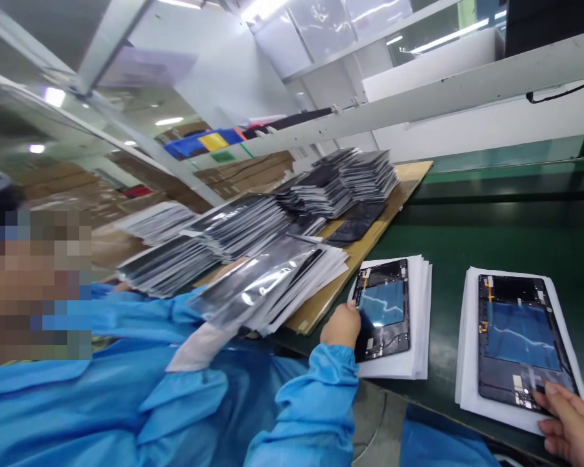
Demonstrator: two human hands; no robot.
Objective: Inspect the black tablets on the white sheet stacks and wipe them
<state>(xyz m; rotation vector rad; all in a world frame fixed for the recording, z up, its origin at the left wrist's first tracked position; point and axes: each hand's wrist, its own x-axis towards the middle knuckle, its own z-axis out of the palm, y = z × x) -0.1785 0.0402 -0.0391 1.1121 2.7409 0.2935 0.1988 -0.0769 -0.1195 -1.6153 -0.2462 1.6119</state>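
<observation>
My left hand (pixel 342 325), in a blue sleeve, is closed on the left edge of an opened tablet housing (pixel 382 340) with a blue panel and an orange ribbon cable inside. That housing lies over a stack of white sheets (pixel 421 324). To the right, a second tablet housing (pixel 520 337) rests on another stack of white sheets (pixel 468 337). My right hand (pixel 569 418) pinches the lower edge of this second housing, thumb on top near the corner. The undersides of both housings are hidden.
At left a co-worker in a blue smock (pixel 185 402) holds a pile of film-covered sheets (pixel 272 279). Tall stacks of dark flat panels (pixel 321 188) stand on a cardboard sheet (pixel 316 305). A metal shelf beam (pixel 418 97) crosses above the green bench (pixel 442 233).
</observation>
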